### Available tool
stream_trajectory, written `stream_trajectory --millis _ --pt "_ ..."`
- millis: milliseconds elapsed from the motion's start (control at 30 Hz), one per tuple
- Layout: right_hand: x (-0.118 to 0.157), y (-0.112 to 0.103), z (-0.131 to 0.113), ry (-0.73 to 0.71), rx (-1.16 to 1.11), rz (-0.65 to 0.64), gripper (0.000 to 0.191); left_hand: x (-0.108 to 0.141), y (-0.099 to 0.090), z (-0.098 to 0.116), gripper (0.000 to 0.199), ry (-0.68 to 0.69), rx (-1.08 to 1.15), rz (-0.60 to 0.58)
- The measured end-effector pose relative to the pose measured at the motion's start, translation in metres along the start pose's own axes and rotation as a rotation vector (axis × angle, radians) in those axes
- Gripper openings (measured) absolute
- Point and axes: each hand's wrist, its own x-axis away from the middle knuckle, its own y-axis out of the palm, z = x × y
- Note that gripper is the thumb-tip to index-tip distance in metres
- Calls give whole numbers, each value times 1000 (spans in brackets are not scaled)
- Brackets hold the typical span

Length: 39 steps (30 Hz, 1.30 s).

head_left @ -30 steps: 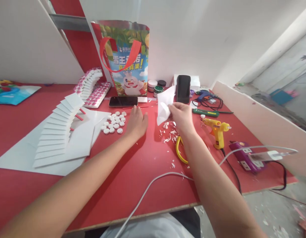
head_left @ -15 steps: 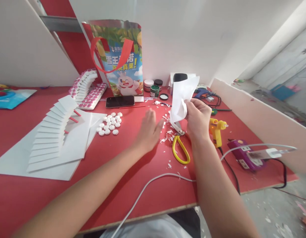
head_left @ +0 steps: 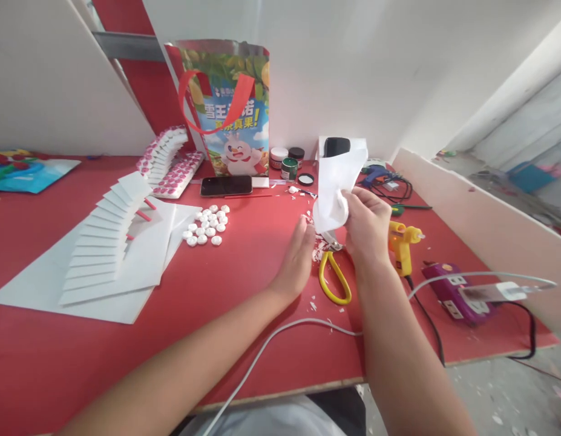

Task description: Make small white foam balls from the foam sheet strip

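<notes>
My left hand (head_left: 295,261) rests edge-down on the red tabletop, its fingers stretched out, holding nothing. Its palm side faces white paper scraps (head_left: 318,249). A curled sheet of white paper (head_left: 337,181) is pinched upright in my right hand (head_left: 367,221), above the table. Below that sheet lie scissors (head_left: 334,284) with yellow handles, their blades partly hidden. Left of my hands sits a cluster of small white round pieces (head_left: 207,225). Farther left, a fanned stair of white panels (head_left: 101,242) stands on white board (head_left: 139,266).
Behind are a printed bag (head_left: 237,103), a phone (head_left: 226,186) and small paint jars (head_left: 289,168). On the right lie a yellow glue gun (head_left: 403,245) and a purple power strip (head_left: 462,297). A white cable (head_left: 280,332) crosses the front of the table.
My left hand has moved right across the table, and the scraps beside it are bunched closer to the scissors. The paper stays in my right hand. The whole view has shifted slightly.
</notes>
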Motion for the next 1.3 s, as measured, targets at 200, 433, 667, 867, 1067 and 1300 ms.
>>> stream_trajectory --millis 200,433,667,867,1067,1300 --pt "8 1 -5 103 224 -203 14 21 -62 16 54 -115 434 195" --pt "35 22 4 -191 871 -657 15 6 -88 16 61 -347 704 -42" --pt "25 21 14 239 316 -568 14 4 -96 -19 76 -188 176 136" --pt "31 28 15 524 -172 -652 39 10 -104 -20 54 259 -476 221" --pt "29 31 12 701 -293 -602 51 12 -104 -21 38 377 -686 209" --pt "22 24 12 731 -341 -660 53 11 -103 -32 49 256 -912 205"
